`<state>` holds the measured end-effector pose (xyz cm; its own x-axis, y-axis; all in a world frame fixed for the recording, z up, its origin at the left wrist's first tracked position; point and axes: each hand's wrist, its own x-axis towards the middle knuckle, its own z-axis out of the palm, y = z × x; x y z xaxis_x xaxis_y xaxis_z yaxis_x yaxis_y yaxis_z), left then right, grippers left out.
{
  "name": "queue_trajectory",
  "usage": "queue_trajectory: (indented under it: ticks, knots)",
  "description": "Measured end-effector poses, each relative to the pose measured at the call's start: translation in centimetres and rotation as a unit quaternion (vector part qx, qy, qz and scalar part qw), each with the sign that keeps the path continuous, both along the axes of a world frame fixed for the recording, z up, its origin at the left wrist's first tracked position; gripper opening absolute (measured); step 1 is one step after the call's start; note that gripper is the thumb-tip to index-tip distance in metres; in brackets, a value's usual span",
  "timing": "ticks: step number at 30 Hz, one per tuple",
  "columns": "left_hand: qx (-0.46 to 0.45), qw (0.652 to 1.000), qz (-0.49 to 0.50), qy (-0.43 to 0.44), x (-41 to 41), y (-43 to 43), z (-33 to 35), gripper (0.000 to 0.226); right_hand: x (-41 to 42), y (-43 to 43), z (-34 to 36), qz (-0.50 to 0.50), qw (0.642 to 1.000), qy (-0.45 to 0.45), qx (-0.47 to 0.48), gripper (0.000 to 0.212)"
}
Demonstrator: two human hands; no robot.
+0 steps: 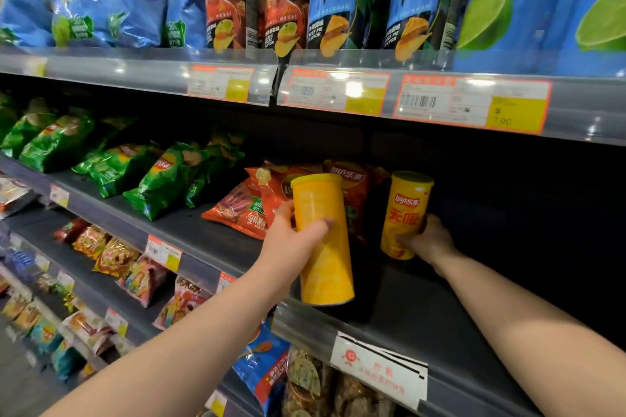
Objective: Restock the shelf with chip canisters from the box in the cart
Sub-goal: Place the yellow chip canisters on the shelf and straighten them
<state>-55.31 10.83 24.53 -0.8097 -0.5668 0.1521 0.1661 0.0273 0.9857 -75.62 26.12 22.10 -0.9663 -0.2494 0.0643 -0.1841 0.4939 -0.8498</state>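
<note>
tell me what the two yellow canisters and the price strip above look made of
Left canister and right canister: probably printed paperboard tubes, smooth with a soft sheen; the lids look like yellow plastic. Price strip: clear glossy plastic, judging by sharp light glare and labels showing through.

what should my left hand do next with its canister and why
Probably ease the left hand forward and stand its yellow Lay's canister upright on the bare shelf, beside the other canister that the right hand grips farther in. The left one is tilted and sits over the shelf's front edge.
</note>
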Motion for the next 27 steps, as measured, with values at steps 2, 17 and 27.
queue_trajectory:
  ticks: [2, 17, 27]
  knots:
    - [0.001, 1.000, -0.008, 0.002, -0.4, 0.2, -0.1, 0.046, 0.4, 0.3, 0.3, -0.024, 1.000, 0.007, 0.005, 0.077]
    - [-0.069, 0.988, -0.136, -0.011, -4.9, 6.6, -0.7, 0.066, 7.5, 6.2, 1.9, 0.240, 0.962, -0.099, -0.086, 0.063]
    - [-0.593, 0.755, -0.121, -0.252, -3.6, 5.2, -4.4, 0.054, 3.8, 7.7, 0.8, -0.035, 0.999, 0.018, -0.011, 0.085]
